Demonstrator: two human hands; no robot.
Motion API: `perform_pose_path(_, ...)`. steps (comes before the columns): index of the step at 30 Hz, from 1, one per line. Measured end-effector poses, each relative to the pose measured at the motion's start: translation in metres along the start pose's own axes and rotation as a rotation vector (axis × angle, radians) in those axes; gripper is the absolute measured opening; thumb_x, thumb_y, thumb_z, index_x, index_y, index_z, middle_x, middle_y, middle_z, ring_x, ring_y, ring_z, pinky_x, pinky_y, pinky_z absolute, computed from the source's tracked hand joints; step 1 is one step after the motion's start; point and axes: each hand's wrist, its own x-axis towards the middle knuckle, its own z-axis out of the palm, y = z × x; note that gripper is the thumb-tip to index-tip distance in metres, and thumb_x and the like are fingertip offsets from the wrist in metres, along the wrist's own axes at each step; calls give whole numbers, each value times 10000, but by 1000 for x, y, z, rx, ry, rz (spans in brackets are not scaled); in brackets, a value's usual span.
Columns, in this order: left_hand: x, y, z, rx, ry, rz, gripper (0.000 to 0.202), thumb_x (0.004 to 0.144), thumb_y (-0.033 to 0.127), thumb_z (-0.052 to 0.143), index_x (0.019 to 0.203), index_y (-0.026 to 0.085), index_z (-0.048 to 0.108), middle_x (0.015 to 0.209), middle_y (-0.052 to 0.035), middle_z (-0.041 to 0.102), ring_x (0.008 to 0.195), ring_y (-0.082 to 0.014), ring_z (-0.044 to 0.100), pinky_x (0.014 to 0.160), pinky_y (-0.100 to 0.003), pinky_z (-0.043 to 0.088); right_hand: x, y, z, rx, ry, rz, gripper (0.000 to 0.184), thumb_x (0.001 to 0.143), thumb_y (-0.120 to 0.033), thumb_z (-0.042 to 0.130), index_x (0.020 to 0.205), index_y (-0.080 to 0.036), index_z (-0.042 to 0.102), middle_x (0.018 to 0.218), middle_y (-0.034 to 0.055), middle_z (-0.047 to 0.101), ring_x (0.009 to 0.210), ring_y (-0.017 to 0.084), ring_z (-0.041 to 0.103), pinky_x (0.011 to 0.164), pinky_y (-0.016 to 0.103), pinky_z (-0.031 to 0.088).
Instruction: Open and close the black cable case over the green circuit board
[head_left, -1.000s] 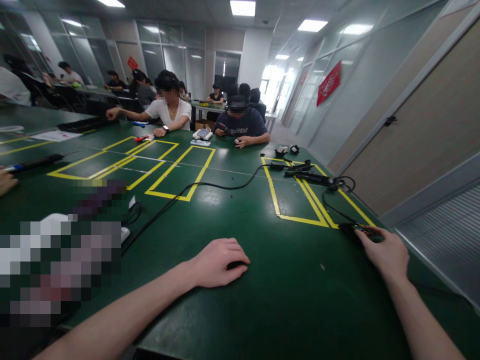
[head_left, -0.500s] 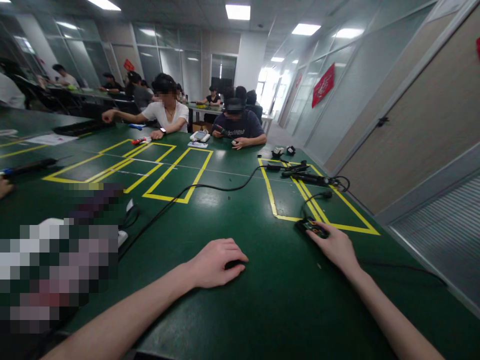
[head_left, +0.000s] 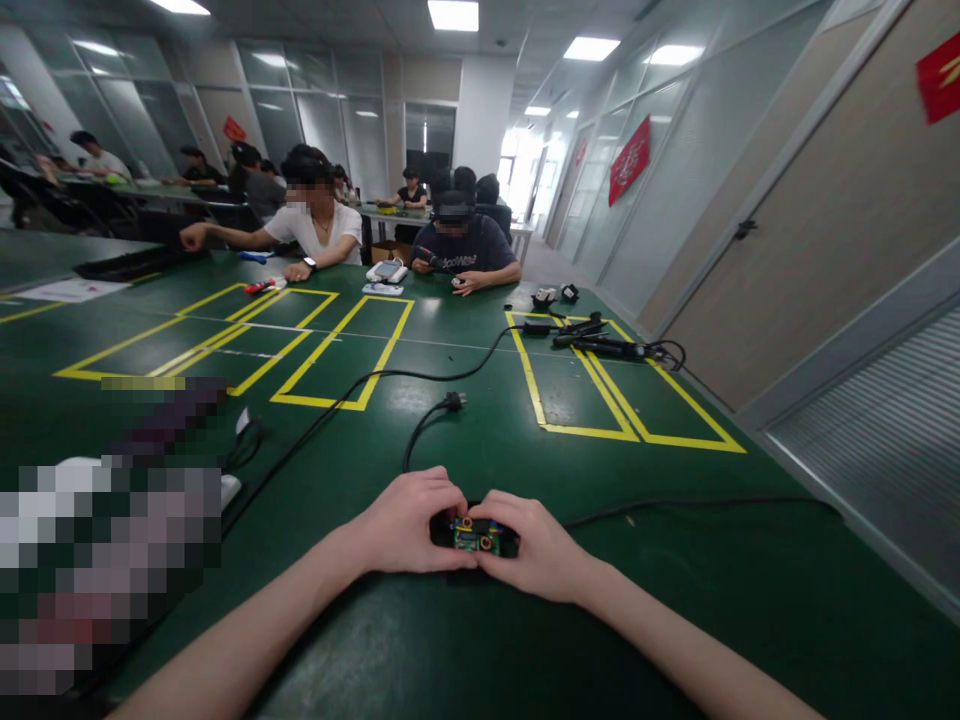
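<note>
Holding a small black box (head_left: 475, 535) between them, both hands sit close together on the near part of the green table (head_left: 525, 640). The left hand (head_left: 411, 520) grips the left end of the box and the right hand (head_left: 534, 545) grips the right end. The fingers curl around it, so both hands are clamped on the box. Its top shows a little green board with round yellow bits.

A moment ago the hands were far apart. The left hand lay flat on the table by itself. The right hand was stretched out to the right, touching the box near the yellow tape lines (head_left: 592, 432). Now the box has come in to the middle, right in front of the person, and the left hand has joined it.

One black cord (head_left: 705, 503) runs from the box off to the right. Another short cord with a plug (head_left: 452, 401) now lies just beyond the hands; it was over by the yellow lines before.

Far across the table, other people (head_left: 465, 250) sit working with their own things.
</note>
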Motion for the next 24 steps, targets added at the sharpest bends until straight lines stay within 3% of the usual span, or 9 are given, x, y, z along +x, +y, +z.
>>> perform_pose_path(7,0,1,-2,91,-42,-28,430,706,387,914,1046,197,730,1050,-59,730,1008,-252,606,871,-352,524,-5,-1,-8,-3,58,10,216,890,-232,713,1102,-204,681,1086,70,712,950,206,703,810,314,547)
perform_pose_path(12,-1,-3,1,92,-55,-20,604,687,540,908,1167,221,729,1260,-95,708,1190,-314,566,1032,-467,511,-4,-6,-8,-59,20,0,250,944,-258,646,1187,-201,664,1248,108,669,1063,225,702,903,345,574)
perform_pose_path(17,1,1,0,89,-54,-5,717,662,612,904,1225,213,710,1276,-106,700,1225,-331,560,1077,-499,498,-2,-2,-4,-128,57,17,227,935,-282,660,1155,-225,675,1245,91,674,1031,215,714,888,341,583)
perform_pose_path(20,2,3,-2,63,-32,-9,566,770,560,851,1189,204,715,1248,-101,702,1189,-303,585,1047,-460,523,-1,-1,-4,-128,57,15,265,925,-288,671,1184,-230,662,1160,76,705,985,208,715,864,329,577)
perform_pose_path(24,1,0,-5,42,2,-79,222,909,333,715,1095,211,722,1147,-70,683,1073,-232,639,897,-340,563,-2,-1,-7,-137,40,13,486,834,-321,765,1291,-227,629,1177,78,704,993,224,718,860,336,577)
